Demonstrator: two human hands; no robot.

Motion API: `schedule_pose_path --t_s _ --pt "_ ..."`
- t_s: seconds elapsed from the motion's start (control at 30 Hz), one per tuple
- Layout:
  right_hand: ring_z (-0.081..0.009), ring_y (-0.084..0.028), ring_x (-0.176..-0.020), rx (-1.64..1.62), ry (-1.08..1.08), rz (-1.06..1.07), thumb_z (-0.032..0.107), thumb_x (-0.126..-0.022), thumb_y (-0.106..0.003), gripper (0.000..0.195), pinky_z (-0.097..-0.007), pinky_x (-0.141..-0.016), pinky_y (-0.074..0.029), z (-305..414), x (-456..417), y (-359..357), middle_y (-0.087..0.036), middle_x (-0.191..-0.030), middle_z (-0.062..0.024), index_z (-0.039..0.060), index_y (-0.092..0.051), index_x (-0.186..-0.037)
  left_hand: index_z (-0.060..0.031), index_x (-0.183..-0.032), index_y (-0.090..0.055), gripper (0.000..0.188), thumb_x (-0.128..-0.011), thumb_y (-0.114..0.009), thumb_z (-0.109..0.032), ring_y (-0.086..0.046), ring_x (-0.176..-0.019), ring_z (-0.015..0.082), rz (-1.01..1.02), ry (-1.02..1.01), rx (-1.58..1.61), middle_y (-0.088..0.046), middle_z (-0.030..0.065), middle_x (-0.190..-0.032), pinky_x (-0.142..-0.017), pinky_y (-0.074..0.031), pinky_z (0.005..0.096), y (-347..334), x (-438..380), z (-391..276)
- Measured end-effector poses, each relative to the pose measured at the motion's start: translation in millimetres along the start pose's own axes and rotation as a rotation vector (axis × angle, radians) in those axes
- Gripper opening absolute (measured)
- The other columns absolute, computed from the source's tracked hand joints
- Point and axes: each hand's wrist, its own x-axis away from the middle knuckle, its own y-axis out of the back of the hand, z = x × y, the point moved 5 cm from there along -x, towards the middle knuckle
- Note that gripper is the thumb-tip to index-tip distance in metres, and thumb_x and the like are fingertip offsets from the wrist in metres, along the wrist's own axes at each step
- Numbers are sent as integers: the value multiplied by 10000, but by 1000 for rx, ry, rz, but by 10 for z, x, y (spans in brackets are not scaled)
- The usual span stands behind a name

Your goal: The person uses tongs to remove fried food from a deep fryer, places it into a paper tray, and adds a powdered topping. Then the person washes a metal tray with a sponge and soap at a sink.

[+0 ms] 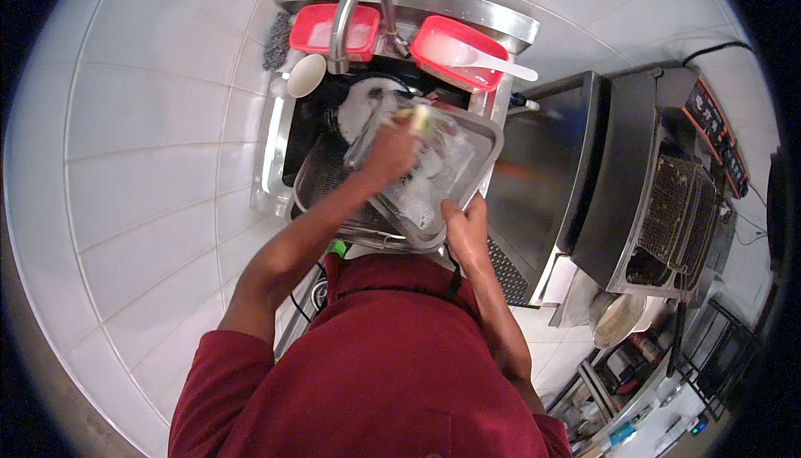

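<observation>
My left hand [394,148] is over a rectangular metal tray [491,145], with its fingers closed on a yellowish sponge [422,118] that is blurred by motion. White suds [420,200] cover much of the tray's inside. At the tray's near right edge, my right hand [466,226] grips the rim with the thumb on top. The tray is held tilted above a steel sink [272,164]. Under it, a wire mesh basket [319,173] is partly hidden. A round, foamy item [363,107] lies deeper in the dark basin.
A curved faucet [341,26] rises between two red tubs [301,20] [432,32]; a white spoon [500,64] rests across the right one. A white cup [306,76] and a steel scourer [276,42] stand at the left rim. On the right is a fryer [626,164] with wire baskets [676,214].
</observation>
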Motion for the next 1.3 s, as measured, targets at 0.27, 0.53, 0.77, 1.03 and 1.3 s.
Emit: schedule_pose_path --t_s 0.27,0.53,0.77,1.03,1.3 --pt "-198 -556 -839 25 124 -16 20 -787 -521 376 -328 -765 -445 330 164 80 -603 -967 -114 -70 -525 -1152 -128 -1241 -533 506 -759 -685 -113 -642 -886 434 -234 28 133 -649 252 -893 -778 -524 514 385 20 -176" --pt "-185 -601 -828 80 12 -79 43 -792 -530 319 -317 -740 -488 531 298 58 -655 -930 -115 -69 -601 -1082 -103 -1260 -525 550 -718 -590 -29 -595 -843 434 -405 -86 302 -627 239 -915 -748 -475 510 345 -5 -691" --pt "-395 -626 -1007 170 295 10 86 -815 -553 524 -427 -902 -472 716 179 -351 -626 -1063 -287 -44 -420 -1305 -46 -1345 -525 463 -905 -520 -191 -454 -1276 293 -562 -606 237 -497 144 -1381 -1112 -270 398 825 37 -1049" --pt "-552 -580 -824 142 323 -54 16 -762 -521 592 -542 -739 -467 741 440 -385 -582 -783 -374 -113 -317 -1303 -51 -1338 -510 446 -958 -445 -274 -428 -1286 312 -535 -667 260 -525 167 -1323 -1115 -250 425 1036 287 -1418" --pt "-439 -631 -927 53 365 -84 -20 -771 -490 574 -439 -832 -477 799 732 -146 -613 -937 -320 -50 -378 -1334 -26 -1270 -525 456 -965 -418 -347 -492 -1220 339 -511 -273 427 -542 203 -1265 -1036 -344 412 955 -408 45"
